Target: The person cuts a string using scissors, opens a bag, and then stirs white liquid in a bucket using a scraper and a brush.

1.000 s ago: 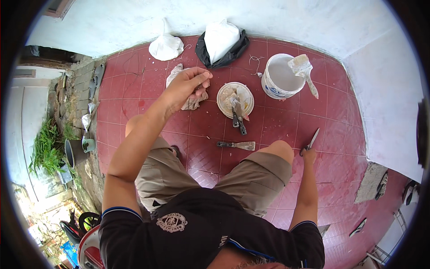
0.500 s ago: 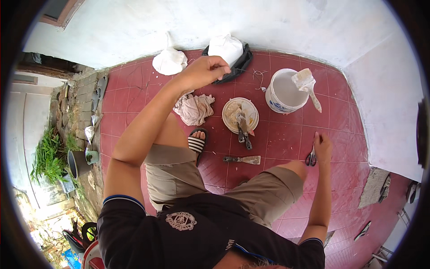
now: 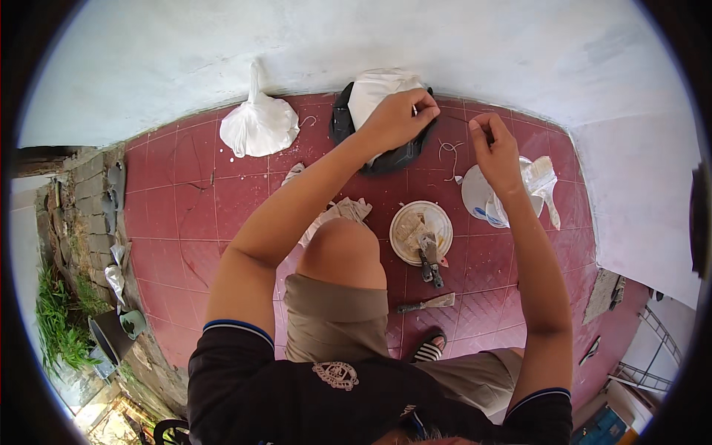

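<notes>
My left hand [image 3: 404, 117] is pinched closed in front of the white sack [image 3: 378, 83], which stands in a black bag [image 3: 403, 157] against the wall. My right hand [image 3: 495, 148] is raised to its right, thumb and fingertips together, above the white bucket [image 3: 475, 194]. A thin dark strand [image 3: 455, 117] runs between the two pinches; whether it is string or wire I cannot tell. Across the bucket's rim lies a wide paintbrush [image 3: 541, 182], partly covered by my right hand.
A round white lid [image 3: 399, 226] carries putty knives [image 3: 429, 256]; another putty knife [image 3: 426, 302] lies on the red tiles. Left of the black bag sits a tied white bag [image 3: 259, 126]. A crumpled cloth [image 3: 345, 213] is partly behind my knee. White string [image 3: 449, 157] lies near the bucket.
My right hand has risen from beside the scissors on the right to near my left hand. My left hand has shifted right. My body has moved, and the scissors no longer show.
</notes>
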Demonstrator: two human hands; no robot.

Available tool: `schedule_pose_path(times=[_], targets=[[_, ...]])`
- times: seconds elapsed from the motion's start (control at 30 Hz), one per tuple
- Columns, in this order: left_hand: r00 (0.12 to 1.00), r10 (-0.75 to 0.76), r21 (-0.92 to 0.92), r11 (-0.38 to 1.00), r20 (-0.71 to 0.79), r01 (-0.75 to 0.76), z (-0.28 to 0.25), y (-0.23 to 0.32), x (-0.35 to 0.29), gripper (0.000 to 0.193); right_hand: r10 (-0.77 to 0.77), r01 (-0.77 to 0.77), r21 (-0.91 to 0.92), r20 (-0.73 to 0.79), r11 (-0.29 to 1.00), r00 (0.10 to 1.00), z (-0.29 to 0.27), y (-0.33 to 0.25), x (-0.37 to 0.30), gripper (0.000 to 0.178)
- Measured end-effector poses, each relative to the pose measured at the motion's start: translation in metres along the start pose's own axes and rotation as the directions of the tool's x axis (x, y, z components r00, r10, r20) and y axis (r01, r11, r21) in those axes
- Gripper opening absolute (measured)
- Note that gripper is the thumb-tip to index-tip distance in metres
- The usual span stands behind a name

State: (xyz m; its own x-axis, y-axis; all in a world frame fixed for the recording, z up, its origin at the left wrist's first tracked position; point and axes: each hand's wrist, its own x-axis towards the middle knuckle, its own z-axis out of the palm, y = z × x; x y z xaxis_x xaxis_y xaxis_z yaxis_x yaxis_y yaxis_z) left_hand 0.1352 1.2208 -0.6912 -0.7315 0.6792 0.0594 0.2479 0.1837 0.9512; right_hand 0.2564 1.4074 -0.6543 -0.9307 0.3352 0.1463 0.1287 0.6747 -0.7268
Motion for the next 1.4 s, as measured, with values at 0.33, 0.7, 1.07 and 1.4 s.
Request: schedule_pose_path(times=[0.33, 0.7, 1.07, 1.4], targets=[[0.874, 0.187, 0.269, 0.961, -0.449, -0.067, -0.04, -0.115, 0.083, 0.022, 0.013, -0.023, -0.055, -0.164, 0.998, 0.986, 0.112, 0.067, 0.122, 0.023], [0.864, 0.008, 0.126, 0.99, -0.503, 0.064, 0.014, -0.15, 0.051, 0.022, 0.15, -0.128, 0.098, -0.256, 0.987, 0.955, 0.183, 0.091, 0.087, 0.018], [0.851, 0.237, 0.494, 0.869, -0.469, 0.031, 0.024, -0.15, 0.062, 0.048, 0.249, -0.119, 0.45, -0.243, 0.885, 0.938, 0.197, 0.092, 0.083, 0.021], [0.843, 0.055, 0.373, 0.911, -0.535, 0.178, 0.017, -0.143, 0.081, 0.051, 0.195, -0.046, 0.395, -0.348, 0.918, 0.917, 0.217, 0.079, 0.071, 0.021]])
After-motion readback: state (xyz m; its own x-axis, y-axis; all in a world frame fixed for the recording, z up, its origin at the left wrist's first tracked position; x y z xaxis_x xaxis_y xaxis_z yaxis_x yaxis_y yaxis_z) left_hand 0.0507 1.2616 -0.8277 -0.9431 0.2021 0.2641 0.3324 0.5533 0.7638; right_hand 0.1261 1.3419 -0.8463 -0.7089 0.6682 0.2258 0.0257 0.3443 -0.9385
